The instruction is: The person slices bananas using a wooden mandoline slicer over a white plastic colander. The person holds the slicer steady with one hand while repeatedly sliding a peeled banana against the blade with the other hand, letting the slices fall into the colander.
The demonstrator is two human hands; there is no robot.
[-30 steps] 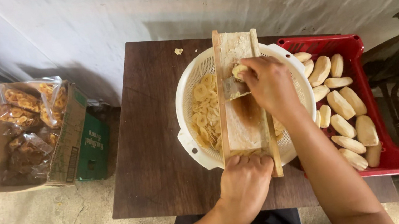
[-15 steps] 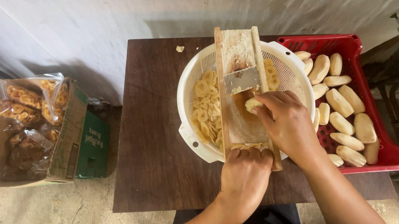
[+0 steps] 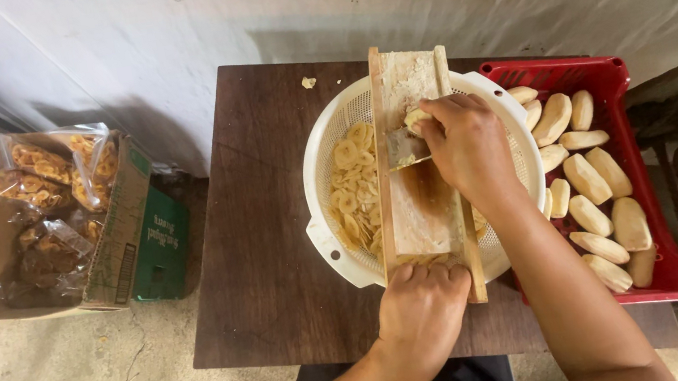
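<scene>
**Right hand back at the top of the slicer**

Since half a second ago, the right hand point(image 3: 466, 143) has travelled from the lower half of the wooden slicer board point(image 3: 420, 196) up to its blade, carrying the pale peeled piece point(image 3: 415, 118) with it; a second ago it was at this same upper position. Left to right: a cardboard box point(image 3: 116, 244) on the floor holds clear bags of fried chips point(image 3: 45, 169). Beside it stands the dark wooden table point(image 3: 269, 265). On the table sits a white colander point(image 3: 326, 165) with cut slices point(image 3: 354, 188) heaped inside. The slicer board lies across the colander's rim, lengthwise away from the viewer. The left hand point(image 3: 423, 309) is closed over the board's near end, fingers wrapped on the edge. The right hand is curled shut around the peeled piece, which pokes out just beyond the fingertips, pressed on the board at the blade. Farthest right, a red crate point(image 3: 603, 81) holds whole peeled pieces point(image 3: 586, 178), touching the colander's side.
</scene>
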